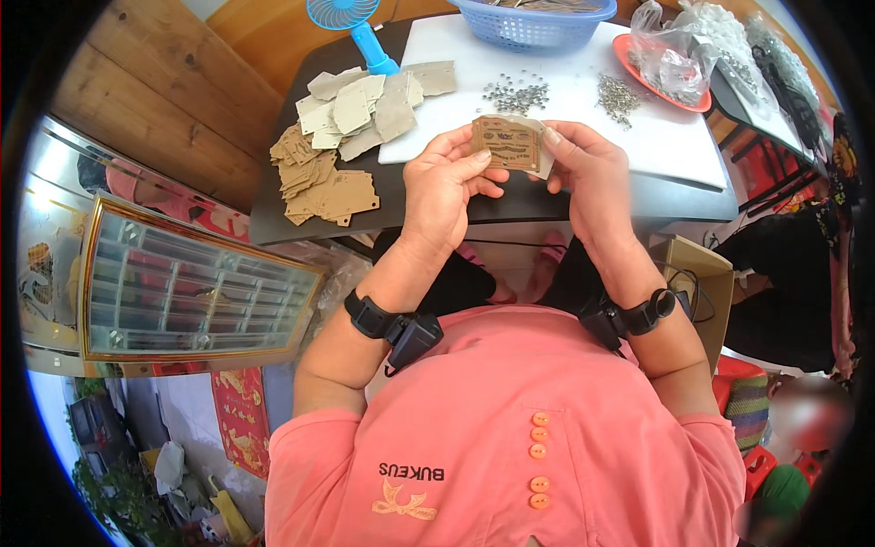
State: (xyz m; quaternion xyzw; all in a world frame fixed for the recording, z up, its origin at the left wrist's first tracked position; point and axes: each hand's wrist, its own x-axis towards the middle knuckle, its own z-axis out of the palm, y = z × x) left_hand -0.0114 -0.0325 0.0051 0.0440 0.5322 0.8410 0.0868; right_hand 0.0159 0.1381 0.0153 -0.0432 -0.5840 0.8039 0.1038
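Note:
Between my two hands, just above the table's near edge, is a small brown printed card (508, 146) with a pale piece (547, 157) showing behind its right side. My left hand (448, 173) pinches the card's left side, thumb on top. My right hand (588, 162) grips the right side, its thumb at the upper corner. Left of my left hand lies a pile of brown cards (333, 193), and behind it a heap of pale, off-white cards (354, 108). Beyond the held card, small metal pieces (517, 93) are scattered, with another little metal heap (618, 98) to the right.
A white board (428, 50) covers much of the dark table (273, 214). At the back stand a blue fan (369, 46) and a blue basket (538, 29). An orange-red tray (679, 104) with plastic bags sits at right. Below it is a cardboard box (713, 269).

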